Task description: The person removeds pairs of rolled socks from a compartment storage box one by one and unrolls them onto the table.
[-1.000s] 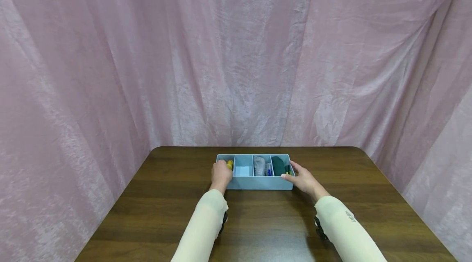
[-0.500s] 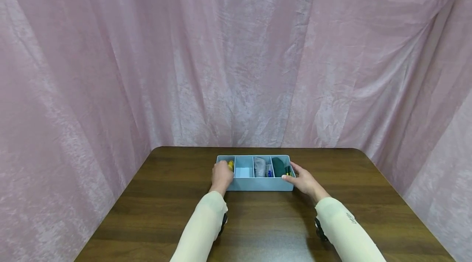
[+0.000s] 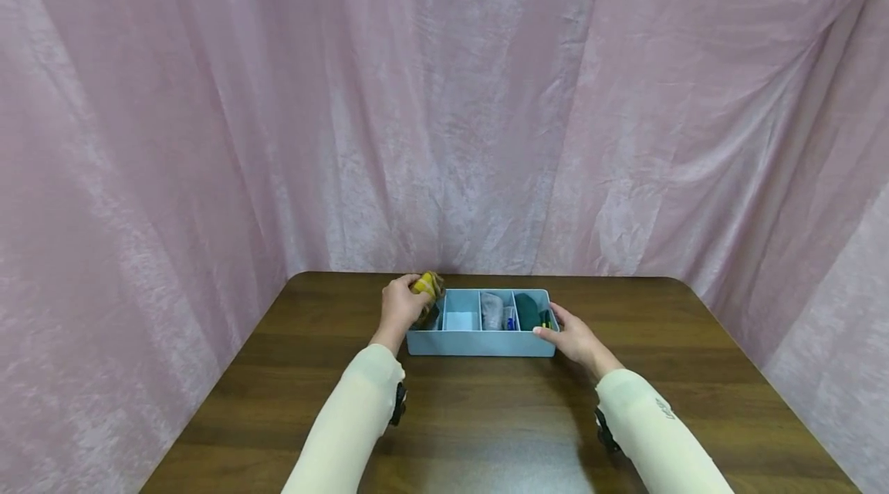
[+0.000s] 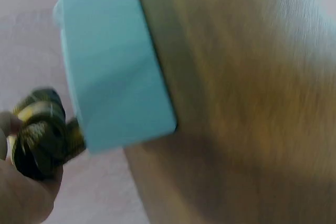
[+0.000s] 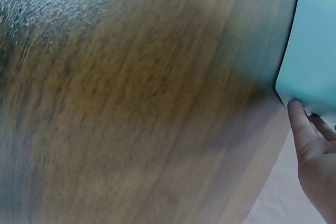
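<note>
A yellow-checked cloth bundle (image 3: 427,285) was pinched in the left hand (image 3: 399,307) — fingers bent round it — over the left end of a divided light-blue box (image 3: 479,344), apparently to clear the rim. The right hand (image 3: 572,336), part-spread, braced the opposite end, likely to prevent sliding on the worktop (image 3: 486,417).

Brown wood-grain worktop (image 3: 486,417): flat, two far corners rounded
Finish: glossy, pale glare at near middle
Directly on it: one light-blue, rectangular, compartmented plastic box (image 3: 479,344), upright near the far edge, long side parallel to it
</note>
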Demonstrator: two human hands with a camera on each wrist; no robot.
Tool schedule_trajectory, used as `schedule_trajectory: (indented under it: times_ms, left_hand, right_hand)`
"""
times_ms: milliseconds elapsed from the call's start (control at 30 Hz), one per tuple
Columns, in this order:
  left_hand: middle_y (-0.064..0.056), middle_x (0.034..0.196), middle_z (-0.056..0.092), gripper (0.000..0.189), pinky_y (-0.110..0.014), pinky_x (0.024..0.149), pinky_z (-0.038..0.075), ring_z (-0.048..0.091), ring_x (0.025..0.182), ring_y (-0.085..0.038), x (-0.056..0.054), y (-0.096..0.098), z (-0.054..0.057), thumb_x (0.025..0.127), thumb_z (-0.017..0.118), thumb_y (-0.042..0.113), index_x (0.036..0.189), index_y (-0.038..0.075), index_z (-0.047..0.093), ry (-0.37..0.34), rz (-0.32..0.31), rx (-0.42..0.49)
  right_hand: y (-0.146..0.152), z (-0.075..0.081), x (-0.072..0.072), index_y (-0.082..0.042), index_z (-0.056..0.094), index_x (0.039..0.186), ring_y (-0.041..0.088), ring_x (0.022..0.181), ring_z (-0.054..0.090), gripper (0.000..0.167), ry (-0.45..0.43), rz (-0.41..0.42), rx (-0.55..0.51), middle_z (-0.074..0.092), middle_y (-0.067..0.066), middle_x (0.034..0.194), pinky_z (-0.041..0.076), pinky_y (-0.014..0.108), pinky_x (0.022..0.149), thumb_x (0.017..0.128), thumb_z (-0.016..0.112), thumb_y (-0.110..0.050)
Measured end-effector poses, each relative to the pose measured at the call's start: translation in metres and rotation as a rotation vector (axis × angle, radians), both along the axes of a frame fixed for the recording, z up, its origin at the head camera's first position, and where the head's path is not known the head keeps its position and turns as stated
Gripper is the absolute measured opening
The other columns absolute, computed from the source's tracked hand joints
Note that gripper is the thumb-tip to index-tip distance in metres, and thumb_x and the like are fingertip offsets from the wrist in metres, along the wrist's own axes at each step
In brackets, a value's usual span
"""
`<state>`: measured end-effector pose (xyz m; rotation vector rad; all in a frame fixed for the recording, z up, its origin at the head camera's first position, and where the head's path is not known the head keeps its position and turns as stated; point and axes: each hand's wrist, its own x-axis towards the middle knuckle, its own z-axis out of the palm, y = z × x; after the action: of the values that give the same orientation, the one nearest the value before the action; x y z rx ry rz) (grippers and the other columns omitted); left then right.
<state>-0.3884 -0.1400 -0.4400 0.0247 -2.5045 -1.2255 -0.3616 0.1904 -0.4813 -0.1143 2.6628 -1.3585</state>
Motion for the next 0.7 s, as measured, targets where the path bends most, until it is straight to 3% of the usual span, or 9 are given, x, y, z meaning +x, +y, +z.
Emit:
schedule_trajectory:
  times_ms: [200, 333, 433, 567, 700]
  left_hand:
    - [-0.013, 0.108, 0.069, 0.041, -0.036, 0.069, 0.055, 0.062, 0.085, -0.024, 0.0, -0.016, 0.019, 0.082, 0.07, 0.004, 0.123, 0.005, 0.069, -0.087, -0.15, 0.054]
    - [-0.01, 0.107, 0.068, 0.041, -0.034, 0.069, 0.054, 0.063, 0.085, -0.022, 0.003, -0.019, 0.029, 0.082, 0.069, 0.005, 0.123, 0.008, 0.07, -0.137, -0.262, 0.062]
    - [-0.008, 0.108, 0.068, 0.042, -0.032, 0.068, 0.053, 0.062, 0.085, -0.021, 0.006, -0.017, 0.034, 0.082, 0.068, 0.005, 0.125, 0.011, 0.069, -0.159, -0.357, 0.035]
    - [-0.006, 0.113, 0.068, 0.044, -0.031, 0.069, 0.052, 0.061, 0.087, -0.019, 0.013, -0.009, 0.041, 0.083, 0.068, 0.002, 0.126, 0.01, 0.067, -0.145, -0.47, -0.026]
    - [-0.008, 0.117, 0.067, 0.048, -0.031, 0.071, 0.052, 0.062, 0.092, -0.019, 0.021, -0.003, 0.048, 0.084, 0.067, -0.002, 0.13, 0.008, 0.061, -0.143, -0.586, -0.025]
  right_hand:
    - [-0.004, 0.009, 0.001, 0.002, 0.022, 0.156, 0.048, 0.142, 0.026, 0.081, 0.137, 0.022, 0.105, 0.026, 0.029, 0.156, 0.024, 0.063, 0.111, 0.098, 0.064, -0.036]
    - [-0.022, 0.026, -0.001, -0.004, 0.017, 0.158, 0.045, 0.146, 0.017, 0.085, 0.219, 0.044, 0.111, 0.014, 0.024, 0.161, 0.02, 0.063, 0.112, 0.097, 0.062, -0.043]
    - [-0.048, 0.043, 0.0, -0.011, 0.018, 0.16, 0.041, 0.147, 0.016, 0.086, 0.239, 0.105, 0.044, 0.013, 0.018, 0.163, 0.021, 0.063, 0.112, 0.096, 0.063, -0.046]
    - [-0.084, 0.063, 0.003, -0.016, 0.019, 0.16, 0.036, 0.148, 0.019, 0.088, 0.201, 0.217, -0.092, 0.02, 0.013, 0.163, 0.025, 0.06, 0.112, 0.093, 0.067, -0.046]
    - [-0.107, 0.072, 0.006, -0.013, 0.026, 0.158, 0.033, 0.14, 0.036, 0.08, 0.15, 0.309, -0.205, 0.037, 0.014, 0.155, 0.036, 0.054, 0.108, 0.094, 0.068, -0.038]
